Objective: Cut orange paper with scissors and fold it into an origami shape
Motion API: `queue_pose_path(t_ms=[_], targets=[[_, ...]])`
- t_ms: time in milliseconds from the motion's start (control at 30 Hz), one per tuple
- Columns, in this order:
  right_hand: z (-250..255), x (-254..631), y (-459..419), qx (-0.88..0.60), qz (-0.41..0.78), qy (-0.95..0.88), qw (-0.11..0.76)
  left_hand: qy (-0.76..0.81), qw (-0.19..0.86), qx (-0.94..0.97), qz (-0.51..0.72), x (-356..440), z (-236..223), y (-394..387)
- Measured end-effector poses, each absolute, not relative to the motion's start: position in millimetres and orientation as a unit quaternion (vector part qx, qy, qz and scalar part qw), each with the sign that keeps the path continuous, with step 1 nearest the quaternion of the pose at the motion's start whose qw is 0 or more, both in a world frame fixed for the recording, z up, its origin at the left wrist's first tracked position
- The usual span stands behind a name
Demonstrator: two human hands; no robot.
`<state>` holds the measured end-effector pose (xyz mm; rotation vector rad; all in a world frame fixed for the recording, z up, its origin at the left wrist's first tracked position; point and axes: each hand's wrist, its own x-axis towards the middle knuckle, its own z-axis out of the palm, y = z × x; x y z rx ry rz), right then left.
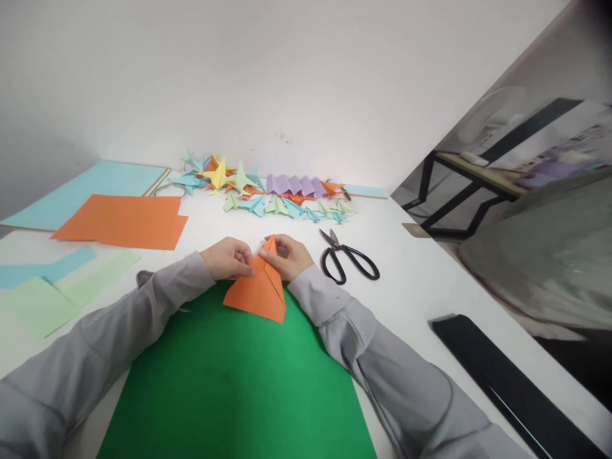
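A piece of orange paper (pixel 258 292), folded to a point at its top, is held up between both hands over the far end of a green sheet (pixel 239 382). My left hand (pixel 229 258) pinches its left edge. With thumb in front and fingers behind, my right hand (pixel 288 255) grips it near the pointed tip. A flap with a slanted crease shows on the paper's right side, and its wide lower edge hangs free. Black-handled scissors (pixel 342 255) lie just right of my right hand, blades pointing away.
Folded paper stars and planes in several colours (pixel 239 182) line the wall, beside a pleated purple paper (pixel 295 185). Orange sheets (pixel 124 220), a light blue sheet (pixel 90 191) and green pieces (pixel 43 303) lie left. A long black object (pixel 507 382) rests near the right edge.
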<state>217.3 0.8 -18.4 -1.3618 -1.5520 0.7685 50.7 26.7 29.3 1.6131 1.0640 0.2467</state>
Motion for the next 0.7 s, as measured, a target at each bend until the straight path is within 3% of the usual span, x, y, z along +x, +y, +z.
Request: queue_pose_path(t_ms=[100, 233, 700], targets=[[-15, 213, -4, -0.493, 0.485, -0.517, 0.505, 0.392, 0.596, 0.693, 0.108, 52, 29, 24], [-7, 207, -9, -0.457, 0.559, -0.481, 0.497, 0.384, 0.581, 0.698, 0.165, 57, 21, 19], [-4, 206, -13, -0.475, 0.576, -0.458, 0.482, 0.374, 0.698, 0.599, 0.118, 58, 15, 19]])
